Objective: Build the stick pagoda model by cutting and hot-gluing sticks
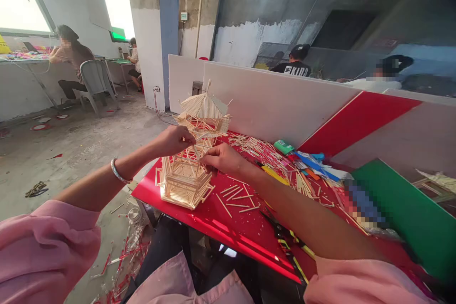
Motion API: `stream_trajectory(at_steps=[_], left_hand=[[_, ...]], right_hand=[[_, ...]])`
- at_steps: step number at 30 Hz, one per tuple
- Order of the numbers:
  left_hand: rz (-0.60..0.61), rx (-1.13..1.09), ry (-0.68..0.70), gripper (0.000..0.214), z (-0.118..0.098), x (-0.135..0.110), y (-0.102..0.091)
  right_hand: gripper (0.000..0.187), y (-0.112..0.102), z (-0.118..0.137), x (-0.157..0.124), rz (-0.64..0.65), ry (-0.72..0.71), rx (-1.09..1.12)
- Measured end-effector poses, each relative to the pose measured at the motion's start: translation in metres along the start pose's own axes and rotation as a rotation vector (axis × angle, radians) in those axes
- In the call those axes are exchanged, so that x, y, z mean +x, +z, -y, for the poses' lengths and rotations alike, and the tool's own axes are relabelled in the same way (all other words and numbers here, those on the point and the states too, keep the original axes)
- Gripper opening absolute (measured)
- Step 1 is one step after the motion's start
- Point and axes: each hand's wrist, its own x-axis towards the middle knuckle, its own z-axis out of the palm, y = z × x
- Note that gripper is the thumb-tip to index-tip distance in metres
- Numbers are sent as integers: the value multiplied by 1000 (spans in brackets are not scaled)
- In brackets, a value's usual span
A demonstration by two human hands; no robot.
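A tiered pagoda model [186,185] built from thin wooden sticks stands upright at the left front of a red table, under a peaked stick roof [205,106]. My left hand [178,140] is at the left side of its middle tier, fingertips pinched together. Opposite it, my right hand [223,158] has its fingers closed against the right side of the same tier. What either pinch holds is too small to make out. Several loose sticks [238,195] lie on the table to the right of the model.
Pliers [283,242] with yellow-black handles lie near the front edge of the red table [249,247]. Behind are a stick pile [254,147], a yellow tool [276,175] and a green board [406,213]. A white partition [270,97] borders the back. Other people sit beyond.
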Motion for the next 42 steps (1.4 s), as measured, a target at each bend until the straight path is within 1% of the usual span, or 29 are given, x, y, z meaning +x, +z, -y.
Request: stream_trajectory(at_steps=[5,7,8,10,12,13,15,17,19,21,23,24,26,27,28,29,32,33,34,37,39,40,42], left_hand=[[4,17,-17,24,-1,-1,-1],[-18,14,-16,24,-2,-4,-2],[-55,12,-11,24,-4,-6,-4],[-166,24,8,24,-9,-12,-8],[-233,55,52,25,-18,-22,-14],[-217,72,90,25,-24,-26,-17],[-106,100,170,25,-37,-36,-20],[36,115,217,25,-49,-42,-19],[119,83,221,25,-59,-45,-14],[136,-4,163,20,-68,-42,-7],[154,-168,10,16,-76,-37,1],[172,-280,-92,14,-81,-34,6],[186,-547,-300,11,-90,-29,13],[174,-674,-387,10,-94,-28,17],[151,-783,-457,9,-98,-27,21],[122,-869,-514,10,-101,-27,24],[63,-1016,-639,14,-107,-30,32],[56,-1041,-670,15,-108,-32,34],[54,-1059,-699,16,-109,-34,36],[80,-1051,-756,23,-110,-40,36],[99,-969,-753,30,-106,-43,30],[89,-907,-739,32,-102,-44,25],[13,-775,-696,28,-90,-45,12]], right_hand=[[23,4,0,3,7,9,13],[24,3,-1,2,18,-4,12],[23,2,-2,1,28,-14,12],[20,-2,-3,-6,42,-39,-29],[16,-7,-3,-16,27,-93,-165],[15,-10,-2,-22,11,-136,-260],[15,-14,1,-32,-13,-247,-427],[15,-18,5,-39,-9,-368,-511],[16,-21,7,-44,-3,-484,-538],[16,-25,8,-45,-16,-580,-509],[15,-29,5,-45,-78,-607,-384],[19,-31,2,-45,-142,-589,-281],[37,-32,-5,-47,-305,-503,-55],[43,-32,-10,-49,-361,-444,46],[45,-31,-15,-52,-362,-381,119],[43,-30,-19,-56,-309,-321,162],[38,-22,-32,-66,-49,-205,175],[38,-20,-35,-68,-4,-193,172],[38,-18,-37,-70,12,-188,173],[39,-14,-41,-68,19,-153,192],[40,-14,-42,-64,28,-114,222],[40,-14,-43,-61,26,-96,242],[40,-15,-45,-54,12,-69,270]])
